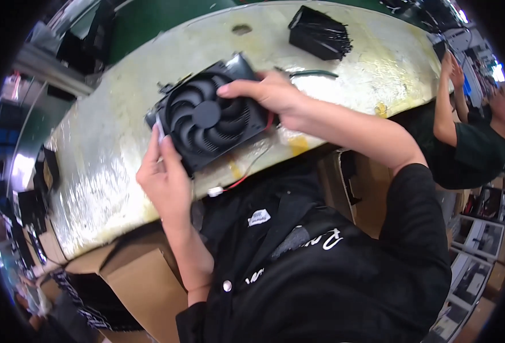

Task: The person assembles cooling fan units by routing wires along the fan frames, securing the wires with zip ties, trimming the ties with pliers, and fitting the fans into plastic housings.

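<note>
A black cooling fan unit (207,114), squarish with curved blades and a round hub, is held tilted above the bench. My right hand (267,94) grips its far right corner, the thumb lying over the frame. At the left edge, my left hand (166,166) is closed on the unit's side between thumb and fingers. A thin pale strip (160,127) shows between those fingers and the frame; I cannot make out what it is. A thin cable with a red wire hangs from the unit toward me, ending in a white connector (215,192) near the bench's front edge.
On the film-covered bench (121,148), a bundle of thin black pieces (320,34) lies at the back. A dark green-handled tool (312,73) lies beyond my right wrist. Cardboard boxes (144,291) stand below the front edge. A co-worker (470,137) works at the far right.
</note>
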`<state>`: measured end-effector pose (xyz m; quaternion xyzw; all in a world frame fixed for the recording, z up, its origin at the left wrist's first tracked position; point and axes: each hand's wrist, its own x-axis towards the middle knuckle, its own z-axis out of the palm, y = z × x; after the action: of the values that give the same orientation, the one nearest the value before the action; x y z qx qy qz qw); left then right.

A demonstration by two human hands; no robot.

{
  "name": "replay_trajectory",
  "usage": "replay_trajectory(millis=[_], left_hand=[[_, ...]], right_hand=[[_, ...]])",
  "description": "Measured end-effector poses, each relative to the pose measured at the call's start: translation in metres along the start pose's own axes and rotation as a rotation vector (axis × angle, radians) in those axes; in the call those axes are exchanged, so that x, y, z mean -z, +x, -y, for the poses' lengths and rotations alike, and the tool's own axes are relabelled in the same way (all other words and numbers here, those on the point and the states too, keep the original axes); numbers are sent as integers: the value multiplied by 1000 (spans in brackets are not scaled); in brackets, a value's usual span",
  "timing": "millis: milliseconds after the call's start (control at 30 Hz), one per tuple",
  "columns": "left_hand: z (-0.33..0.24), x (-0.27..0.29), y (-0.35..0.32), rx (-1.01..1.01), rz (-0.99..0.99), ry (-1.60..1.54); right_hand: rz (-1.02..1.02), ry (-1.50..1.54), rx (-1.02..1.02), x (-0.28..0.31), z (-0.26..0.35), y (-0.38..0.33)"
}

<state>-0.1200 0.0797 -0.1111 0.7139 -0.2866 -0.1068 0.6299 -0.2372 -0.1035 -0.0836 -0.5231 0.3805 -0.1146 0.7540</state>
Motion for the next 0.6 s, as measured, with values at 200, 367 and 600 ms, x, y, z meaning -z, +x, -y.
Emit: replay_trajectory(millis=[200,367,600], left_hand=[[-4,15,21,81,53,97],[-4,13,24,96,38,107],[0,20,25,149,19,102]], right_hand=[[182,-490,308,23,14,-7],[-413,-1490,817,147,84,22],[-319,-1567,514,195,85,79]])
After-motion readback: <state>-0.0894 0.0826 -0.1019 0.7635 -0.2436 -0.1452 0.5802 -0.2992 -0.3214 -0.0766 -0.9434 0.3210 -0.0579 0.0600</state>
